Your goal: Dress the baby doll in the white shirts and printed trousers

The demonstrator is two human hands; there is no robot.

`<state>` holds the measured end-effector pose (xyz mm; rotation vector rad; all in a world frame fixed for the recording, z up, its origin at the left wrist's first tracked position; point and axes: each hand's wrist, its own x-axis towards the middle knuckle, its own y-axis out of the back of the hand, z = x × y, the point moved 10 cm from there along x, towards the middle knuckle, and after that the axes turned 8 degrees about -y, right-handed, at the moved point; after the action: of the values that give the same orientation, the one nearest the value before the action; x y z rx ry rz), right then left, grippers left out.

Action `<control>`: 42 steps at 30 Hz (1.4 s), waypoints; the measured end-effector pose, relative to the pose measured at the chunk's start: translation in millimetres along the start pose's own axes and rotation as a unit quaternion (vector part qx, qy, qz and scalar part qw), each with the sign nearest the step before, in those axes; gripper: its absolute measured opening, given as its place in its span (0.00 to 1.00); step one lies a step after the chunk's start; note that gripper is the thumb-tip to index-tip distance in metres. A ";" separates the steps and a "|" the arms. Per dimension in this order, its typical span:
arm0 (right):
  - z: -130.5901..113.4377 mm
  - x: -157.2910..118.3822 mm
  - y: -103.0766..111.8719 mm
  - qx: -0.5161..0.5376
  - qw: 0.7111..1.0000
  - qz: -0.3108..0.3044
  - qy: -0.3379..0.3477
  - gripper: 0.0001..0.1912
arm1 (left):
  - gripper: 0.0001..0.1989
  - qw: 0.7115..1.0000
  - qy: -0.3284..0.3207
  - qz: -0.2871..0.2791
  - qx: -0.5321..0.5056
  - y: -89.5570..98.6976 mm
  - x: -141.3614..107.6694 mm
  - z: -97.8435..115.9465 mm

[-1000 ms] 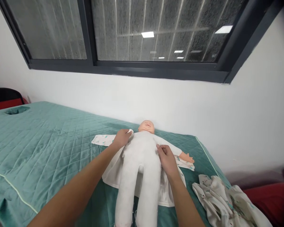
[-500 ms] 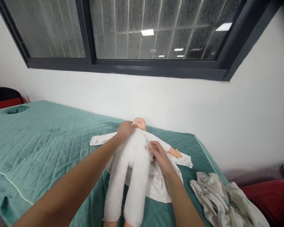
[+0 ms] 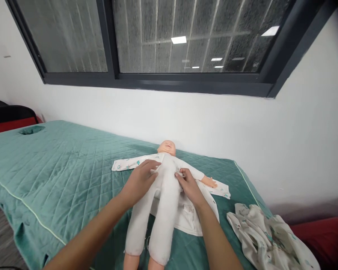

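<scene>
The shirt (image 3: 188, 219) was spread open under the doll (image 3: 167, 198) at mid-clock; the four o'clock arm (image 3: 190, 168) lay outside its sleeve (image 3: 222, 190). I couldn't tell if your left hand (image 3: 141, 179) or right hand (image 3: 189, 184) gripped.

Ahead of me, white wall (image 3: 214, 123) with dark-framed window (image 3: 163, 52), bright rectangular lights (image 3: 178, 39) showing in it. Below me, green quilted cover (image 3: 73, 168), oval opening (image 3: 32, 130) far left. Red-and-black object (image 3: 12, 116) at my far left; red object (image 3: 323, 234) at my right.

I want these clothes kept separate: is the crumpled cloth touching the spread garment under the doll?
Apart: the head view shows a strip of green bedcover between the crumpled cloth and the spread garment.
</scene>
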<state>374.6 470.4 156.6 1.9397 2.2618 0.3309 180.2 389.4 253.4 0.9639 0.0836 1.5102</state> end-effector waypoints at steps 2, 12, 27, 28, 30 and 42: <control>-1.4 -1.7 0.9 -0.015 1.000 0.004 0.005 0.17 | 0.17 0.998 0.009 0.060 0.011 12.0 -24.2 -13.6; 5.3 -1.4 1.1 -0.029 0.999 0.011 -0.017 0.19 | 0.20 0.967 0.247 0.050 -0.047 12.7 -62.0 -81.3; 10.0 0.6 2.3 -0.056 0.998 0.018 -0.017 0.20 | 0.12 0.998 0.034 -0.043 0.029 6.1 -34.1 -3.2; 10.3 0.6 2.1 -0.054 0.998 0.017 -0.016 0.20 | 0.11 0.997 0.012 -0.049 0.057 2.7 -34.4 0.7; 10.2 0.6 2.0 -0.051 0.999 0.015 -0.012 0.20 | 0.15 0.992 -0.021 -0.083 0.098 -6.4 -40.3 7.2; 3.6 -4.2 3.4 -0.053 0.998 0.028 -0.014 0.22 | 0.12 0.999 0.039 -0.013 0.035 -1.3 -45.0 -8.5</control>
<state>379.4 467.0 153.8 1.9452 2.1297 0.4181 170.3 355.4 224.4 0.9547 0.2061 1.5288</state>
